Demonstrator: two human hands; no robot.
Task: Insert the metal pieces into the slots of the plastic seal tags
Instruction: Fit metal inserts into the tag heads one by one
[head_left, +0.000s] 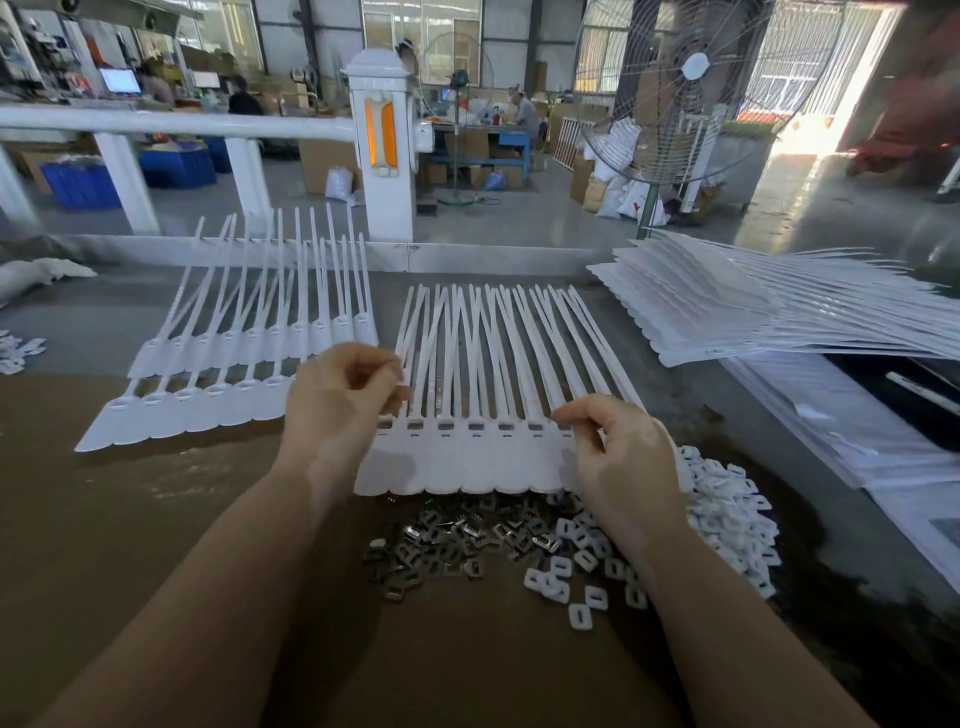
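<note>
A joined strip of white plastic seal tags (470, 457) lies at the middle of the brown table (156, 519), its flat rounded heads toward the near edge and its long thin tails running away toward the far side, fanning slightly. Each head has a small rectangular slot near the base of its tail, and the slots in view show dark metal inside. The left hand (337, 400) is over the strip's left end, fingers curled, thumb and forefinger pinched on something too small to make out. The right hand (618, 447) is over the right end, fingers curled, its fingertips pinched just above the last slots; what they hold cannot be told.

Just near of the strip lies a loose heap of dark metal pieces (447, 545), and to its right, touching it, a larger heap of small white plastic caps (727, 509). To the left lie two more strips of tags (218, 374), pointing the same way. At far right a tall stack of strips (727, 306) lies with tails pointing right.

Beyond the table are a white railing (171, 124) with a post, a grey concrete floor, a standing fan (670, 93), blue bins (176, 166), cardboard boxes and people at benches in a workshop hall.
</note>
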